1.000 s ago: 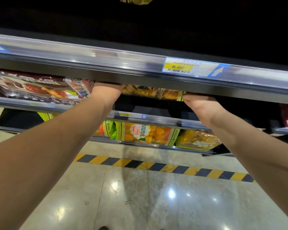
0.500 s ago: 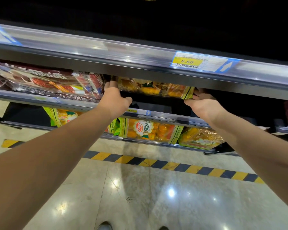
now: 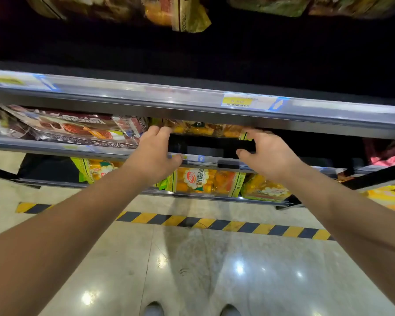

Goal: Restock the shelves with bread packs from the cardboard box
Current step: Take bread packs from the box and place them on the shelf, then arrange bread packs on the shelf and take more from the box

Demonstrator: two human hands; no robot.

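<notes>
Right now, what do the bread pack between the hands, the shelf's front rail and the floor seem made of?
Bread pack: thin glossy plastic film; it crinkles and the bread shows through. Shelf rail: likely metal behind a clear plastic label strip; streaked highlights. Floor: probably polished stone or tile; lamps mirror as bright spots, and joints show.

bread pack [image 3: 201, 130] partly behind shelf rail [image 3: 146, 106]

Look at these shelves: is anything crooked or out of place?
The yellow pack at the top juts out past its neighbours, tilted. Lower down, a green-edged pack sits tilted on the bottom shelf. Nothing looks spilled or torn.
</notes>
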